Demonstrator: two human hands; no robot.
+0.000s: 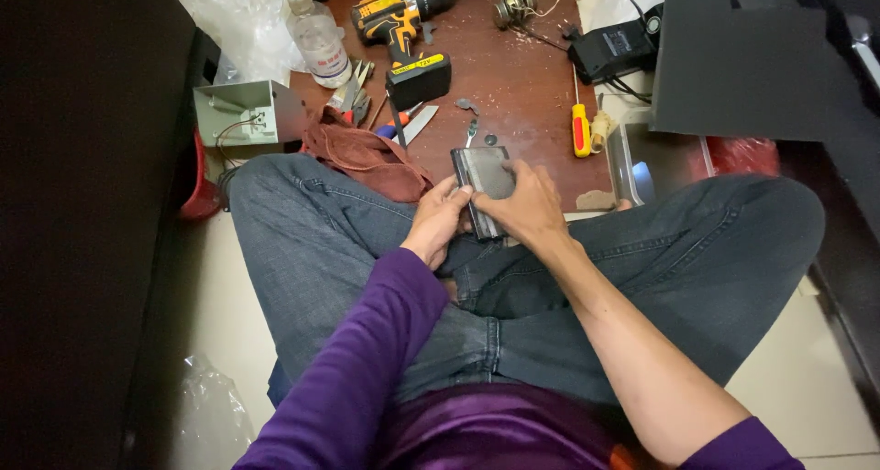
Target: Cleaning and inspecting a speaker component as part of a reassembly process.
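I sit cross-legged in jeans with a small flat grey device [483, 173] held over my lap at the near edge of a low brown board [522, 85]. My left hand [438, 221] grips its left edge, fingers curled under it. My right hand [529, 206] lies on top of its right side, fingers pressed onto the surface. Part of the device is hidden beneath my right hand.
On the board lie a yellow-and-black cordless drill [403, 30], a clear plastic bottle [317, 38], a red-and-yellow screwdriver [581, 129], pliers [356, 92], a reddish rag [367, 154] and a black power adapter [612, 47]. A grey metal box [240, 113] stands left; a dark panel [738, 62] right.
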